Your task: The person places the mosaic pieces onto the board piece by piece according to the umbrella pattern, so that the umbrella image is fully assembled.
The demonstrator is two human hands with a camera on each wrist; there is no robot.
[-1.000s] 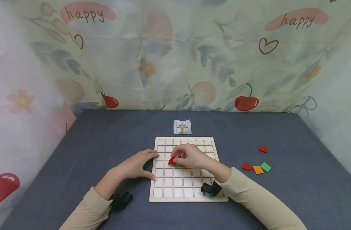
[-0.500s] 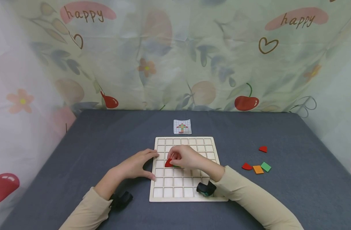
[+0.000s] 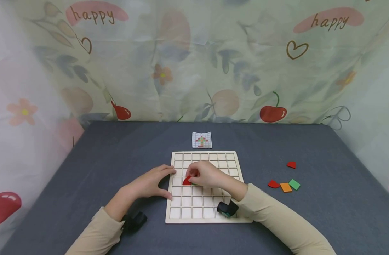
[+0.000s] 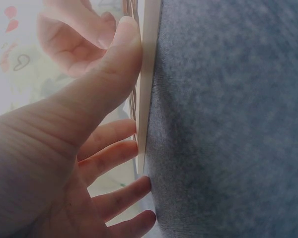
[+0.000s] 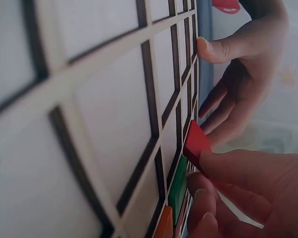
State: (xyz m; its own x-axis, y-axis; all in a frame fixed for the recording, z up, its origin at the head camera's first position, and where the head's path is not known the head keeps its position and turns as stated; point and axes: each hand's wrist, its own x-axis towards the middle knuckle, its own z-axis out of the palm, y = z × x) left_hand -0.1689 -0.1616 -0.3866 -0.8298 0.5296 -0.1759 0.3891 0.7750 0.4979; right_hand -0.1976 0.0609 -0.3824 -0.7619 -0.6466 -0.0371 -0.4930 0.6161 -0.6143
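Note:
My right hand (image 3: 205,174) pinches a red quarter-round tile (image 3: 187,181) between thumb and fingers, over the left part of a wooden grid board (image 3: 194,221). In the right wrist view the red tile (image 5: 194,141) looks tilted at its cell. Beside it, a green tile (image 5: 178,188) and an orange tile (image 5: 164,225) sit in the board's cells; in the head view the right hand mostly covers them. My left hand (image 3: 151,182) rests against the board's left edge, thumb and fingers spread. The left wrist view shows its thumb (image 4: 121,57) touching the board's rim.
Behind the board lies a small card (image 3: 202,140) printed with a coloured tile pattern on a grid. To the right, on the dark cloth, are a red tile (image 3: 291,165), another red tile (image 3: 273,184), an orange tile (image 3: 286,187) and a green tile (image 3: 294,184).
My right hand has shifted slightly left with the red tile, which now sits lower at a cell left of the green tile. Over the last half second it barely moves. The left hand stays put.

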